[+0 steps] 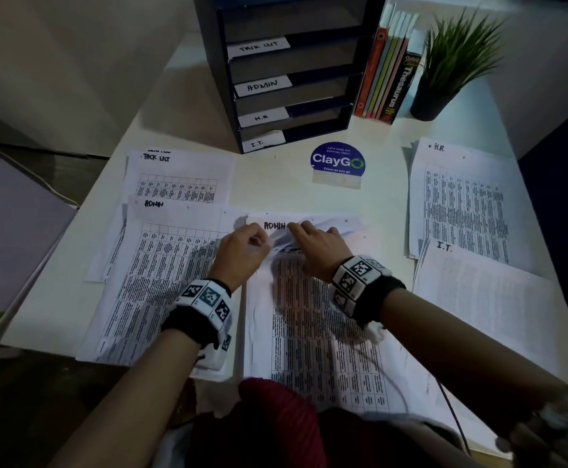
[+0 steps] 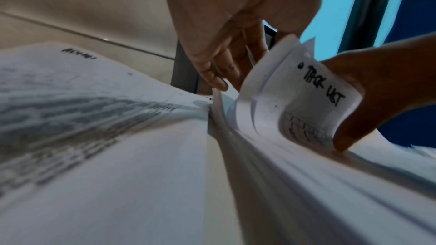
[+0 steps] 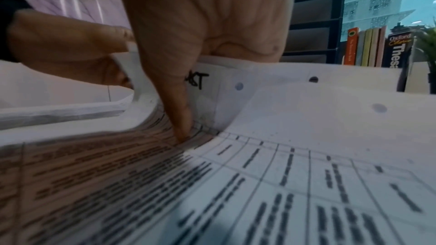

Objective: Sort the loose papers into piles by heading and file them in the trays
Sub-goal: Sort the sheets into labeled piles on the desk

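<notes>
At the top edge of the middle stack (image 1: pixel 326 332), both hands are leafing through loose papers on the worktop (image 1: pixel 275 184).

Left hand (image 1: pixel 242 255) pinches a few curled-up sheets by their upper edge, its grip clamped on them; right hand (image 1: pixel 316 244) has fingers curled behind a lifted sheet headed "TASK LIST" (image 2: pixel 323 88), thumb pressing the page below. Just left of the grip lies the ADMIN pile (image 1: pixel 161 265), beyond it the TASK LIST pile (image 1: pixel 178 177). Well to the right sit the H.R. pile (image 1: pixel 461 197) and I.T. pile (image 1: pixel 478 298). Beyond the hands stands the labelled tray rack (image 1: pixel 275 79), with books (image 1: pixel 387 69) and a potted plant (image 1: pixel 451 62) beside it.
</notes>
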